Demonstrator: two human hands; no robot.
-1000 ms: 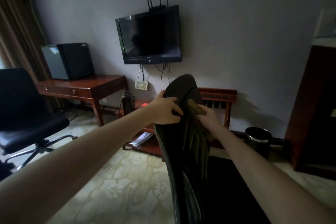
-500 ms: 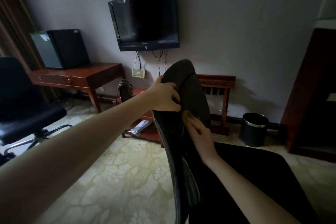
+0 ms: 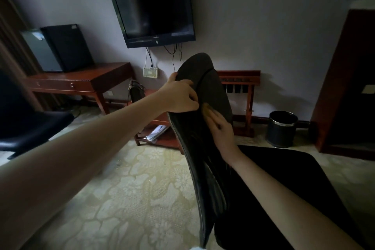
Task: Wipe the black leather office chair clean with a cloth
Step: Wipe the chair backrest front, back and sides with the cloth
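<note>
The left hand [image 3: 178,95] grips the smooth, curved leather chair [image 3: 203,71]; the right hand [image 3: 220,128], fingers flat, presses a yellowish cloth [image 3: 208,107] (at its 11 o'clock) on it.

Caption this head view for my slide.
Left hand grips the chair back while the right hand presses a cloth against it.

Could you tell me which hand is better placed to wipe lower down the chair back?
Right hand: it presses the cloth on the chair back, while the left hand grips its top edge, probably steadying it.
</note>
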